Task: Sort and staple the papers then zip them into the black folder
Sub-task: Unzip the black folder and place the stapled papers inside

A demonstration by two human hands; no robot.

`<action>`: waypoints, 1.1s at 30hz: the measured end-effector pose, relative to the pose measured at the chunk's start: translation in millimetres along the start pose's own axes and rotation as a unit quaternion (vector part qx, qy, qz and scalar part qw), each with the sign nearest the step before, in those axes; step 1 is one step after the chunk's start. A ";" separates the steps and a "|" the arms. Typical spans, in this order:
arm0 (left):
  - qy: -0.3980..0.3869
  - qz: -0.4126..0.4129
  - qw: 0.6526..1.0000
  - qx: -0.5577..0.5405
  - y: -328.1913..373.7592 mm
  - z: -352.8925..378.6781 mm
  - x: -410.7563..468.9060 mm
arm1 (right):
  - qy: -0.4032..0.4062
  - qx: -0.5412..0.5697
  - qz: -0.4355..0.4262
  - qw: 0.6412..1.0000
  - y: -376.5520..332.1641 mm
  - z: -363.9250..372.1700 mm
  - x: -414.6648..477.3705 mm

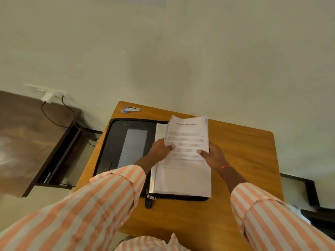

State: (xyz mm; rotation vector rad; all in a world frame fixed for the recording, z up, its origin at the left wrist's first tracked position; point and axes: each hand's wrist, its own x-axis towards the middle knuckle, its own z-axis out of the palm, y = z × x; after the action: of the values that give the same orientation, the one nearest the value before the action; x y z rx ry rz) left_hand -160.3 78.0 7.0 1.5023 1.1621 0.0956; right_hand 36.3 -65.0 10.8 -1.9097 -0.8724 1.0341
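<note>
Nearest me, the zip pull (149, 201) hangs off the open black folder (116, 142). My left hand (160, 148) and right hand (213, 156) each pinch a side edge of the papers (186, 136), thumbs on top, over the folder's right half. The sheaf is light, floppy and prone to fanning, so I judge mid-edge grips best. It is possibly stapled at the far corner. Beyond lies the stapler (132, 109).

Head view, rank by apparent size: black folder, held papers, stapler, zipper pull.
1. black folder
2. held papers
3. stapler and zipper pull look alike; the pull is nearer the camera, so unranked.
</note>
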 end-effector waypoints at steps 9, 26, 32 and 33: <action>0.051 -0.172 0.936 0.302 -51.7 -1.7 31.5 | 0.030 -0.005 0.170 0.985 55.1 -8.2 25.4; -0.096 -0.021 0.872 0.480 -109.6 -0.3 1.9 | 0.058 -0.063 0.205 0.975 85.2 4.6 -6.1; -0.130 0.030 0.831 0.541 -110.1 0.9 -7.8 | 0.147 -0.037 0.243 0.958 115.6 42.1 -97.5; -0.130 0.035 0.833 0.536 -107.6 4.6 -9.1 | 0.158 -0.020 0.247 0.956 122.2 50.7 -112.9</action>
State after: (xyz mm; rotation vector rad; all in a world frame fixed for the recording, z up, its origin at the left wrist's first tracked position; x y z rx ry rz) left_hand -225.7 50.2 -74.5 2.4291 0.9456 -0.8256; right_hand -32.9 -199.8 -74.7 -2.3095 -0.2354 0.9497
